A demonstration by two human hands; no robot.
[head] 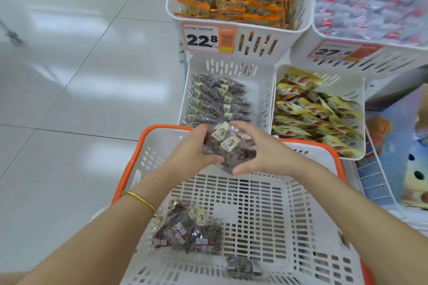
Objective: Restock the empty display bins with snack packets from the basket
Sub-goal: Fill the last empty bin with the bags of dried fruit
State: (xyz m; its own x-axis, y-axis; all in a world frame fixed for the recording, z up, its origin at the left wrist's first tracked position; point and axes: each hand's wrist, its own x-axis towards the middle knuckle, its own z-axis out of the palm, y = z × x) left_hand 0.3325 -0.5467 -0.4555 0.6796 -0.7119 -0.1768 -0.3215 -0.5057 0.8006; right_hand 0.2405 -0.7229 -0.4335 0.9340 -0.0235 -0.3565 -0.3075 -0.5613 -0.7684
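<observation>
Fingers [202, 131] of left hand [193, 149], right hand [264, 152] curl round snack packets [228, 149] over basket [266, 203]; count unclear.

basket [289, 210] in front | loose packets [185, 231] in its near-left corner | left hand [192, 150] and right hand [261, 150] flank packet bundle [228, 148] above basket's far rim | lower-left bin [231, 65] and lower-right bin [342, 81] side by side just behind basket | upper-left bin [287, 39] and upper-right bin [393, 58] behind, above them
</observation>
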